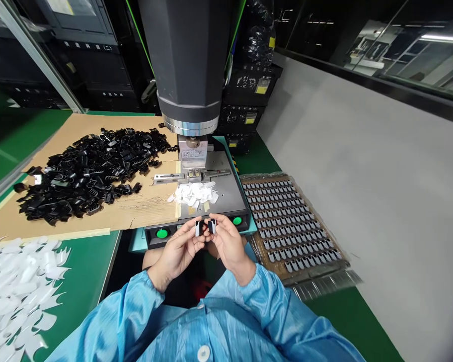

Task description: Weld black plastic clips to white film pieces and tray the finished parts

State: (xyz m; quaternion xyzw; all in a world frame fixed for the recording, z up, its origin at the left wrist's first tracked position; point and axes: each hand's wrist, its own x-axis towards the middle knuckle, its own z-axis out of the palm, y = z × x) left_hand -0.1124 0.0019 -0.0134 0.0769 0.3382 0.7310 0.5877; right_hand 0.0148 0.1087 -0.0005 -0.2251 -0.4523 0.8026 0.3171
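Observation:
My left hand (180,250) pinches a small black-and-white part (198,228) between thumb and fingers. Close beside it, my right hand (228,243) holds a similar black-and-white part (212,225). Both hands are held near each other in front of the press base (226,196), between its two green buttons. Just beyond them a pile of small white pieces (196,193) lies on the base, below the metal fixture (194,175) under the press head (192,65).
Black parts (94,171) are heaped on cardboard (147,206) at left. White curved pieces (18,291) cover the green table's near left. A tray (302,274) with rows of grey parts is at right, beside a grey wall (362,166). Black crates (245,100) stand behind.

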